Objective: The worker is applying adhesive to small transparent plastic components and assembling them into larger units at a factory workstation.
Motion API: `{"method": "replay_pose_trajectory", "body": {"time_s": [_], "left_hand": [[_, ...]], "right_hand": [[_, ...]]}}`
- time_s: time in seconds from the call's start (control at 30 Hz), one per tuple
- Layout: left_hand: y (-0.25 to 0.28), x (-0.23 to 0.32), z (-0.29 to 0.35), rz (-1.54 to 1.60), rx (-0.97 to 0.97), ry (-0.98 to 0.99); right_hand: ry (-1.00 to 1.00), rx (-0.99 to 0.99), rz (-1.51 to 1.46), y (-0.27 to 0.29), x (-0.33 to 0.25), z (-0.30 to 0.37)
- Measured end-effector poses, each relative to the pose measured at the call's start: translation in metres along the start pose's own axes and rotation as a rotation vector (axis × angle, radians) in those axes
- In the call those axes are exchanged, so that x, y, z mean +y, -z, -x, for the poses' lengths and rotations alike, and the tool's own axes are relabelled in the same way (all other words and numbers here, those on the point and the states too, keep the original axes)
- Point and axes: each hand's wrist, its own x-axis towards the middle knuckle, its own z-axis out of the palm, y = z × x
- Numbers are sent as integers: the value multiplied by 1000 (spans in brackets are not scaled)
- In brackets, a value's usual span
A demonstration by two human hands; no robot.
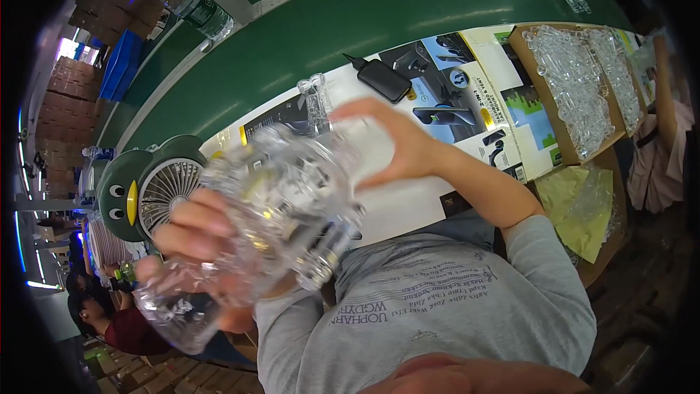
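Observation:
A stack of clear plastic blister trays (pixel 273 208) is held close to the camera, blurred. My left hand (pixel 193 230) grips its lower left side, fingers curled over the plastic. My right hand (pixel 397 142) is on the stack's upper right edge, thumb and fingers spread around it. A single clear tray piece (pixel 315 102) stands up behind the stack on the printed flat cartons (pixel 467 102) that cover the table.
A green duck-shaped desk fan (pixel 149 186) sits at the left. A black power bank with cable (pixel 384 78) lies on the cartons. A cardboard box of clear trays (pixel 576 87) stands at the right, beside a green conveyor belt (pixel 350 22). Another person's arm (pixel 665 80) is far right.

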Motion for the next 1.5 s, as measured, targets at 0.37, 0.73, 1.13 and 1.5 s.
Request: {"method": "replay_pose_trajectory", "body": {"time_s": [0.37,0.73,1.13,1.5], "left_hand": [[43,-186,-50,-1184,-515,333],[112,-289,19,-1430,-1018,639],[45,-215,24,-1049,-752,499],[8,-137,63,-1106,-1050,385]], "right_hand": [[-166,571,387,39,41,6],[-224,397,782,41,60,9],[-518,166,891,36,71,18],[-832,602,-6,59,78,10]]}}
